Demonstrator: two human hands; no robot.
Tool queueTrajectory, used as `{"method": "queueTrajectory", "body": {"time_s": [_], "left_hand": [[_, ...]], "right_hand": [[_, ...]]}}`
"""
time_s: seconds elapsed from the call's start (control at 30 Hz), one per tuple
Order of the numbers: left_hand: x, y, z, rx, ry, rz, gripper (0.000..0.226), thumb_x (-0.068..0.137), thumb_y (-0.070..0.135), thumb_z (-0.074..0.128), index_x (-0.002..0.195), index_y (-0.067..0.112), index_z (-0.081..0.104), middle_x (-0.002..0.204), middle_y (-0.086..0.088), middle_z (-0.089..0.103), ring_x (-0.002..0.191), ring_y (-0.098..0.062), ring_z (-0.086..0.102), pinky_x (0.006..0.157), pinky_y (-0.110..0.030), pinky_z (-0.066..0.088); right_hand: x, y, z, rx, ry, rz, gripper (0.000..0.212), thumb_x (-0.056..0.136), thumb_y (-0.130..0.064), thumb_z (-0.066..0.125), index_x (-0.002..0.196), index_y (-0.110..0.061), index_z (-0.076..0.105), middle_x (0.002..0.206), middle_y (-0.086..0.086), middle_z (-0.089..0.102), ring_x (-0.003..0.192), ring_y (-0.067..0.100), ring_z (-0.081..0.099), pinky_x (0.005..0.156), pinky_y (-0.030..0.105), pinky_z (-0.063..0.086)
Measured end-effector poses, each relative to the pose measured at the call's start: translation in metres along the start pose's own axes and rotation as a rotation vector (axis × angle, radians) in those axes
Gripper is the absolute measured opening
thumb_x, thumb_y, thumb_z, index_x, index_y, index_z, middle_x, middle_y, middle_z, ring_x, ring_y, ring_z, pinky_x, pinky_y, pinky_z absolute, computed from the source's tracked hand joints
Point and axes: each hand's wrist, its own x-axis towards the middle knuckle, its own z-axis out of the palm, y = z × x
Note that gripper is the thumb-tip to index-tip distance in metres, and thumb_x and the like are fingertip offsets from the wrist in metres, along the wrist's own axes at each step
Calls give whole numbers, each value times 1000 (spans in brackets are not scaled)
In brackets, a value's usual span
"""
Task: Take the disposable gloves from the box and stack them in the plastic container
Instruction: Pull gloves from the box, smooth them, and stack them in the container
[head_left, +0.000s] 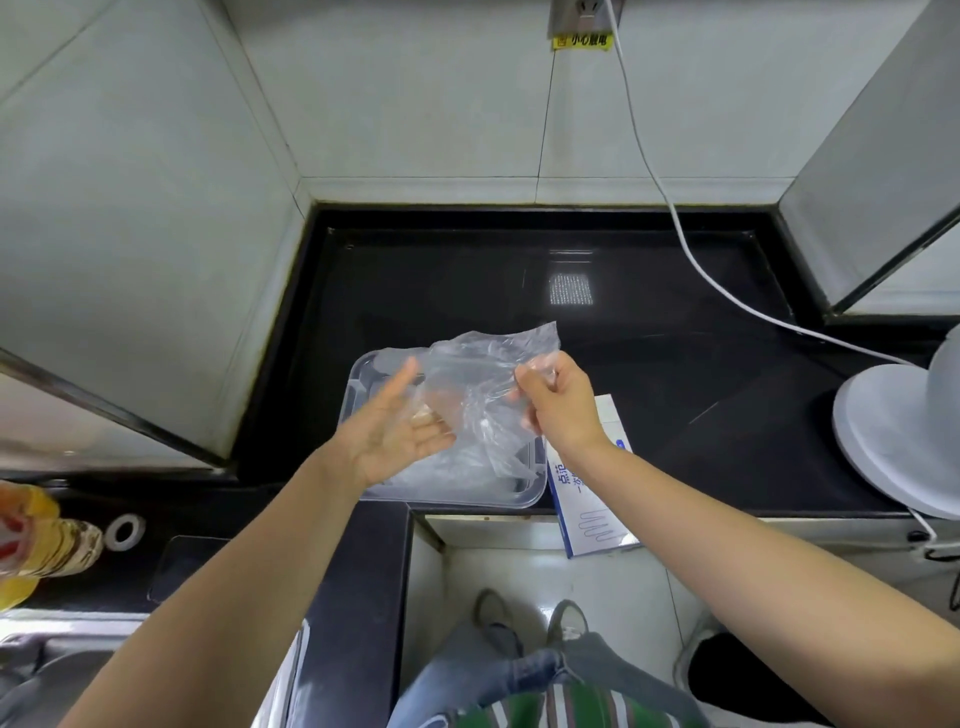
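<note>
While our right hand (563, 402) pinches a clear glove (483, 364) above the plastic container (447, 501) on the dark surface (675, 415), our left hand (395, 431) is open at its left side; the box (597, 525) lies just right of the container.

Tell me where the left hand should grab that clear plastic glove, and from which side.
Pinch the loose upper-left edge of the thin clear plastic glove, coming from the left. The right hand pinches its right edge, and the open left hand lies beside that slack side; pulling apart would likely flatten it.
</note>
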Motion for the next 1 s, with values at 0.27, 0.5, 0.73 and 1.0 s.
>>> {"method": "queueTrajectory", "body": {"time_s": [0.27, 0.5, 0.73, 1.0], "left_hand": [[12, -6, 16, 296, 349, 498, 23, 94, 38, 59, 91, 15, 63, 87, -10, 65, 84, -20, 64, 82, -36, 55], [19, -11, -1, 863, 524, 433, 24, 96, 29, 56, 97, 6, 63, 83, -9, 58, 76, -20, 53, 65, -31, 44], [22, -13, -12, 1472, 568, 445, 24, 103, 16, 40, 113, 5, 59, 90, -7, 59, 69, -9, 49, 55, -14, 33], [39, -24, -14, 1551, 527, 295, 31, 101, 29, 50, 125, 10, 52, 101, -10, 62, 84, -18, 59, 64, -20, 42]], "right_hand": [[-3, 11, 11, -103, 32, -23, 13, 96, -13, 58, 84, -13, 52, 72, 6, 60, 55, 10, 53, 43, 19, 41], [-5, 14, 16, -246, -36, 63, 2, 97, -9, 51, 99, -11, 51, 78, 4, 60, 60, 13, 56, 43, 25, 50], [2, 1, 13, -428, 56, -478, 30, 91, -4, 58, 118, -16, 55, 104, -5, 55, 84, 5, 53, 72, 17, 46], [20, 37, 50, -956, -572, 146, 45, 98, -9, 49, 142, -17, 45, 137, 9, 51, 120, 28, 55, 94, 28, 45]]}}
